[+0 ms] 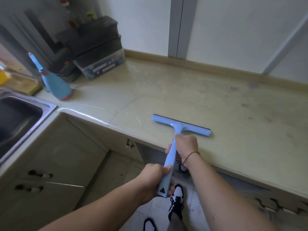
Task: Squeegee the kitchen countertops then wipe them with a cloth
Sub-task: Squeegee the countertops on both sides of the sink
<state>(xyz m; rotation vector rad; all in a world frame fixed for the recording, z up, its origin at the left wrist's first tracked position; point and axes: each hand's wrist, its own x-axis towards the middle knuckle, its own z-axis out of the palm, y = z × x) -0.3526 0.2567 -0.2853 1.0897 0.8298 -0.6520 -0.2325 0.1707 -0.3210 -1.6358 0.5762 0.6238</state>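
Note:
A light blue squeegee [180, 126] lies with its dark rubber blade flat on the beige countertop [216, 100], close to the front edge. Its long handle slants back over the edge toward me. My right hand [186, 146] grips the handle just behind the blade head. My left hand [155, 182] grips the handle's lower end, out over the floor. Thin wet streaks glint on the counter to the left of the blade. No cloth is in view.
A blue spray bottle [55, 84] stands at the counter's left, by the steel sink [20, 117]. Stacked dark storage boxes [98, 52] fill the back left corner. A raised lip runs along the back wall. Cabinet doors and my shoes are below.

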